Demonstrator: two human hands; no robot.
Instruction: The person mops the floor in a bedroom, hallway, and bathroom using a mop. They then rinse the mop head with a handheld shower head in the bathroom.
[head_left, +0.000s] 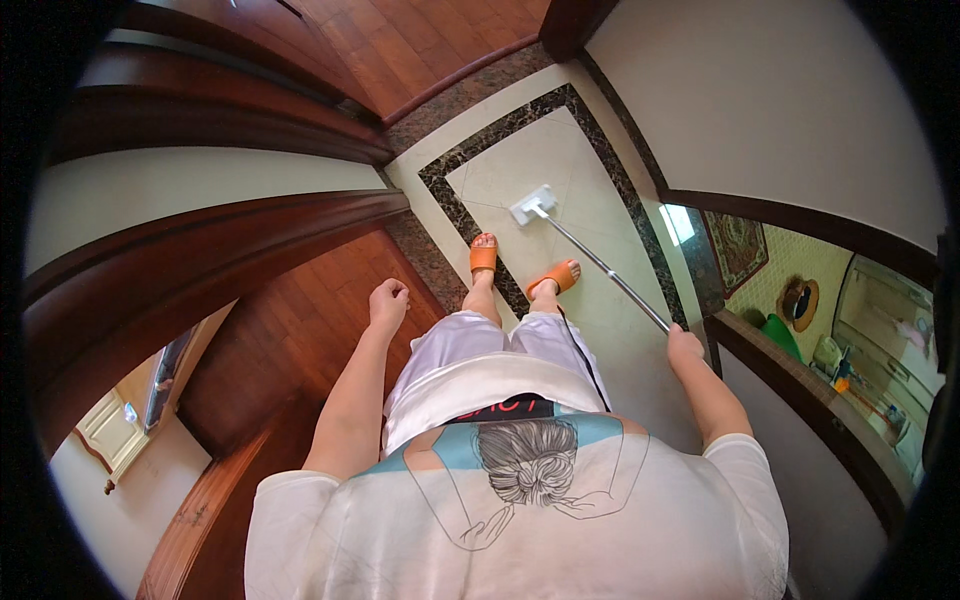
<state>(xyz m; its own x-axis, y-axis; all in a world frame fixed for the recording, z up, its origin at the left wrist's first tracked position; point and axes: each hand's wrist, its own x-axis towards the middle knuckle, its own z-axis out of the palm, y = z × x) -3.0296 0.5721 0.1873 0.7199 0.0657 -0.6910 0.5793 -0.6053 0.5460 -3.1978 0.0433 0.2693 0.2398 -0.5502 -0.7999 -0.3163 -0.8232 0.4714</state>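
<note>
My right hand (684, 346) is closed around the upper end of a metal mop handle (615, 277). The handle slants away from me across the hallway floor. At its far end the flat white mop head (534, 205) lies on the pale floor tiles (517, 161), just beyond my feet, its edges slightly blurred. My left hand (388, 306) hangs out to the left of my shorts with the fingers curled in, and nothing shows in it. On my feet are orange slippers (484, 259).
A dark marble band (495, 135) frames the tiles. Dark wooden door frames (217, 232) stand on the left, with a wooden floor (300, 315) past them. On the right, a grey wall (780, 105) borders an opening onto a room with a green object (782, 339) and other items.
</note>
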